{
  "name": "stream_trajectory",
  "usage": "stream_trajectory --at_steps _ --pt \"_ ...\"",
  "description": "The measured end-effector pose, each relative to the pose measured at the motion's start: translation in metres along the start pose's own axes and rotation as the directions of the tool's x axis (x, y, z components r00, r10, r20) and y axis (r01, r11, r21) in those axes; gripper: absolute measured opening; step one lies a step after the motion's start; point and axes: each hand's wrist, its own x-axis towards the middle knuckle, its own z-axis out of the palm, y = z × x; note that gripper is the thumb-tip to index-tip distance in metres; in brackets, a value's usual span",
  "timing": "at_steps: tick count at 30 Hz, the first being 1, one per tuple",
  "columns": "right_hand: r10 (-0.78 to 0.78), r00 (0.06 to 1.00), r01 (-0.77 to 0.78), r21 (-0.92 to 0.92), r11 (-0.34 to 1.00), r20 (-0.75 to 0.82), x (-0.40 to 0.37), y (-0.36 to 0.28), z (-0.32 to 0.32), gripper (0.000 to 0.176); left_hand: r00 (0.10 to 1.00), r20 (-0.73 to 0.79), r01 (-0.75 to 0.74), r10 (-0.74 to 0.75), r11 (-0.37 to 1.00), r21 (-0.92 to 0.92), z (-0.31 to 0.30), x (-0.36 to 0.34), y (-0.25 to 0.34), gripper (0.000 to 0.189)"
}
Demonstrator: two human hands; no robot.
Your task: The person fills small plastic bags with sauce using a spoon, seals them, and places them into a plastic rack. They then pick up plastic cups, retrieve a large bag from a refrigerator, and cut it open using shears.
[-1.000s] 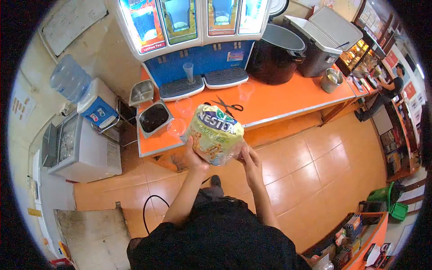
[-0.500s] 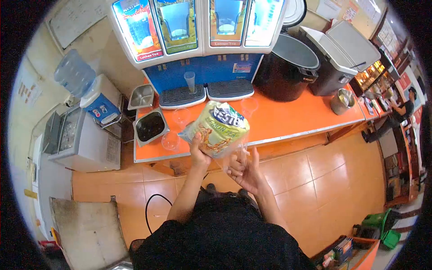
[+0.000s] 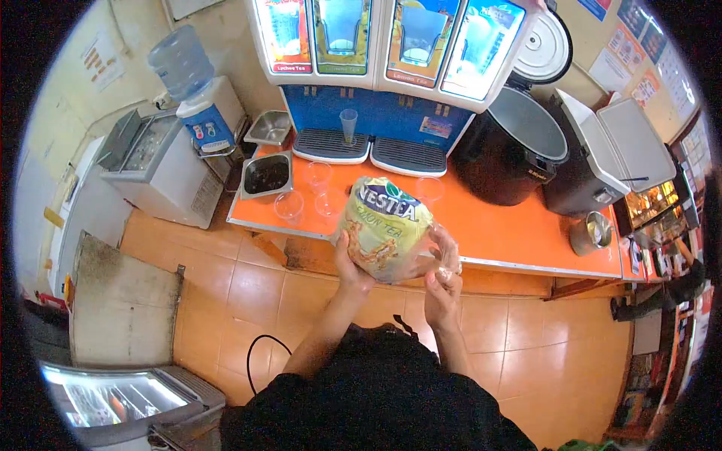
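My left hand point(image 3: 352, 267) grips the lower left side of a yellow-green Nestea lemon tea pouch point(image 3: 383, 225), thumb across its front. The pouch is held up at the front edge of the orange counter, its label facing me. Clear plastic wraps around it, and a loose plastic end point(image 3: 440, 263) sticks out at its right. There my right hand point(image 3: 442, 289) is closed, thumb and fingers pinching this plastic. Just behind the pouch, clear cups point(image 3: 289, 207) stand on the counter.
A blue drink dispenser point(image 3: 368, 113) stands at the back of the orange counter point(image 3: 504, 233), one cup point(image 3: 349, 126) on its drip tray. To its right are a large black pot point(image 3: 500, 161), an open cooler point(image 3: 587, 177) and a metal container point(image 3: 590, 233). Metal pans point(image 3: 267, 174) sit left. Another person point(image 3: 662, 293) is far right.
The view has swung, so the counter sits further right. The pouch is turned more upright. My right hand's fingers have gone from partly spread to pinched on the plastic end.
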Motion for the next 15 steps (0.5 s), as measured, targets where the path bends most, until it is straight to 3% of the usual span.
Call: stream_trajectory --at_steps 2,6,8,9,11,12,13,15 --pt "-0.139 0.981 0.170 -0.253 0.952 0.134 -0.010 -0.002 -0.023 0.057 0.999 0.006 -0.053 0.053 0.993 0.105 -0.002 -0.008 -0.006 0.063" --pt "-0.044 0.998 0.052 -0.182 0.982 0.049 -0.048 -0.019 -0.041 0.048 0.991 -0.085 -0.091 0.102 0.988 0.126 -0.012 -0.026 -0.018 0.065" --pt "0.120 0.933 0.017 -0.374 0.927 0.341 -0.059 -0.029 -0.069 0.035 0.988 -0.069 -0.135 0.139 0.989 0.066 -0.026 -0.032 -0.022 0.063" --pt "0.121 0.932 0.013 -0.366 0.930 0.341 -0.065 -0.035 -0.077 0.035 0.987 -0.072 -0.136 0.142 0.988 0.075 -0.029 -0.036 -0.020 0.063" --pt "0.423 0.756 -0.345 -0.246 0.906 0.500 -0.072 -0.046 -0.094 0.027 0.993 -0.025 -0.117 0.117 0.993 0.018 -0.031 -0.038 -0.014 0.063" --pt "0.457 0.629 -0.401 -0.241 0.884 0.629 -0.071 -0.039 -0.111 0.027 0.989 0.008 -0.151 0.150 0.988 0.024 -0.031 -0.042 -0.015 0.064" --pt "0.456 0.629 -0.405 -0.235 0.883 0.629 -0.072 -0.034 -0.123 0.027 0.895 0.441 0.124 0.062 0.917 -0.380 -0.067 -0.023 -0.009 0.058" --pt "0.299 0.493 -0.373 -0.112 0.921 0.817 -0.052 -0.035 -0.125 0.024 0.835 0.508 0.385 -0.212 0.885 -0.263 -0.069 -0.021 -0.004 0.047"
